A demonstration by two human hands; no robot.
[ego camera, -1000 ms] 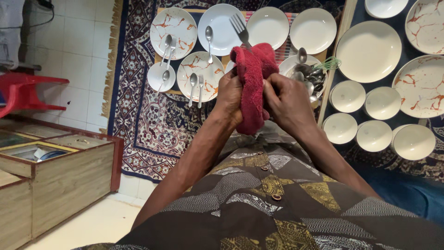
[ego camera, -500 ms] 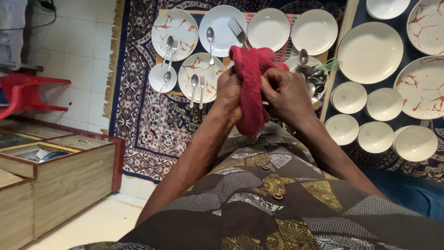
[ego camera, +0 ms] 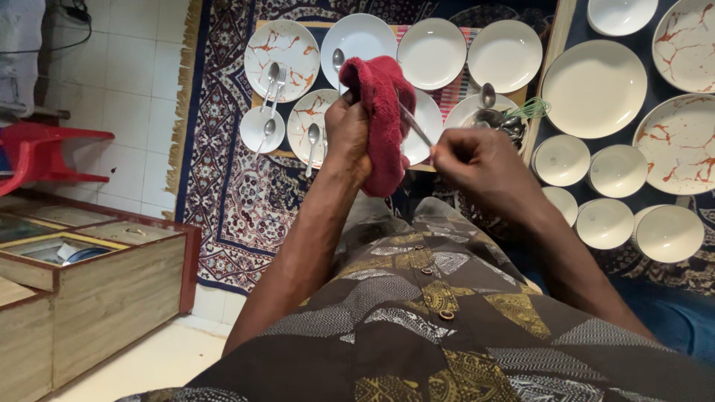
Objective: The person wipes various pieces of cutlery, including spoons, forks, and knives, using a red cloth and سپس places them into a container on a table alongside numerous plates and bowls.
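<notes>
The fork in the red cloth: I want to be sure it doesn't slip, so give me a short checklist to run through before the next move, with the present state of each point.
1. Right hand pinches the fork by its handle end: ok.
2. Left hand grips the red cloth bunched around the fork's other end: ok.
3. Tines covered by the cloth: ok, none show.
4. Fork wiped clean: cannot tell, the head is hidden.
5. Fork held apart from the white plate behind it: cannot tell, they overlap in this view.
6. Pile of cutlery in its dish lies apart from both hands: ok.
</notes>
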